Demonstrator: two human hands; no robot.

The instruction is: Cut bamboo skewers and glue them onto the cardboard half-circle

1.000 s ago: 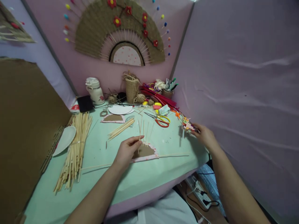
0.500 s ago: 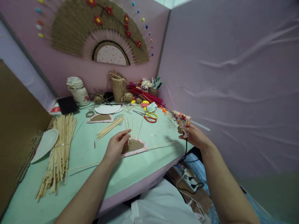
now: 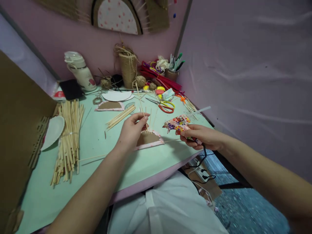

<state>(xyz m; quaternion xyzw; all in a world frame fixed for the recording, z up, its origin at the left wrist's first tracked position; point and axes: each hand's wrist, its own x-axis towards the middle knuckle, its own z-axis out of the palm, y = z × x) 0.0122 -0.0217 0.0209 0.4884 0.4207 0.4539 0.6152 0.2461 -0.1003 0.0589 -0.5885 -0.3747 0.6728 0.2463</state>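
Between thumb and fingers, my left hand (image 3: 133,129) pinches a thin bamboo stick (image 3: 139,99) above a brown cardboard half-circle (image 3: 149,139) with a pink-and-white edge. More thin sticks stand up from that half-circle's curved side, and one juts out low at either end. Wrapped around the handle of a flower-patterned glue gun (image 3: 179,123), my right hand (image 3: 198,135) holds it just right of the half-circle. Its nozzle points left toward the sticks, and a clear glue stick (image 3: 202,110) sticks out of its back. The tips of some left fingers are hidden.
A big bundle of bamboo sticks (image 3: 68,139) lies at left by a white paper plate (image 3: 55,130). Behind my hands are loose sticks (image 3: 120,117), scissors (image 3: 165,105) and another cardboard half-circle (image 3: 109,105). A bottle (image 3: 80,71) and twine cone (image 3: 128,68) stand at the back.
My right hand has brought the glue gun left, close to the half-circle, and its nozzle has turned toward the sticks. The left hand still pinches a stick. The view has tilted down.
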